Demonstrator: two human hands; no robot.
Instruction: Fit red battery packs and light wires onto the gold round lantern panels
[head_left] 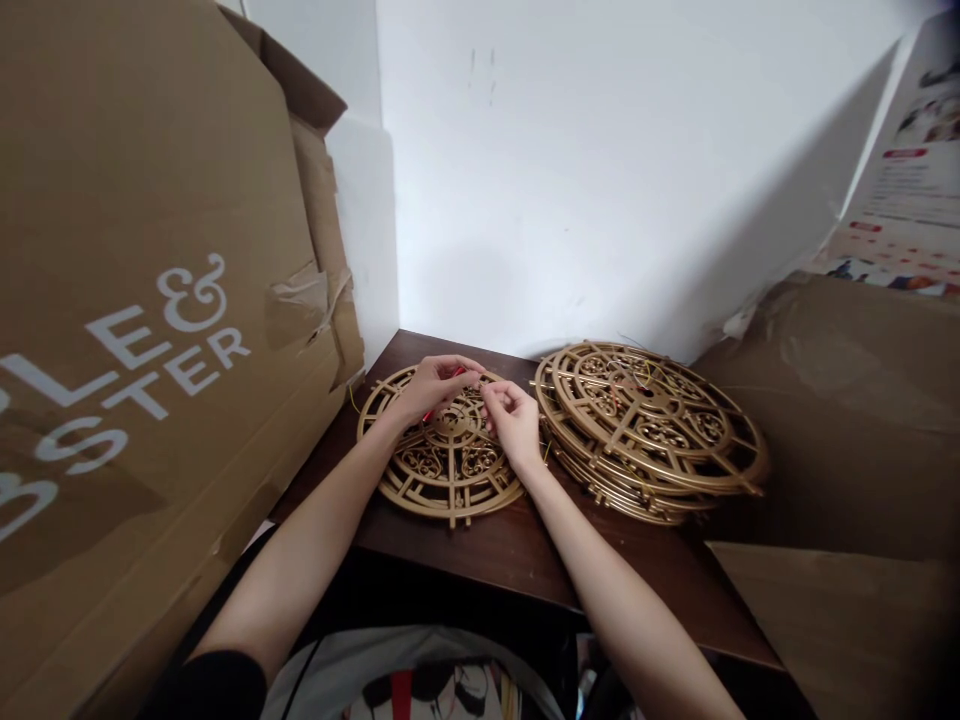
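Note:
A round gold openwork frame [452,490] with scrollwork lies flat on the dark brown table [517,555] in front of me. Above its far half, my left hand [437,388] is closed around a red-handled tool [430,414]; most of it is covered by my fingers, so its kind does not show. Close beside it, my right hand [514,418] has thumb and fingers pinched together near my left fingertips. What it grips, perhaps thin, is too small to make out.
To the right stands a stack of similar gold frames [652,430], with thin yellow wires on top. A large cardboard box [150,230] walls off the left, and another cardboard box [840,400] the right. Behind the table is a white wall [600,180].

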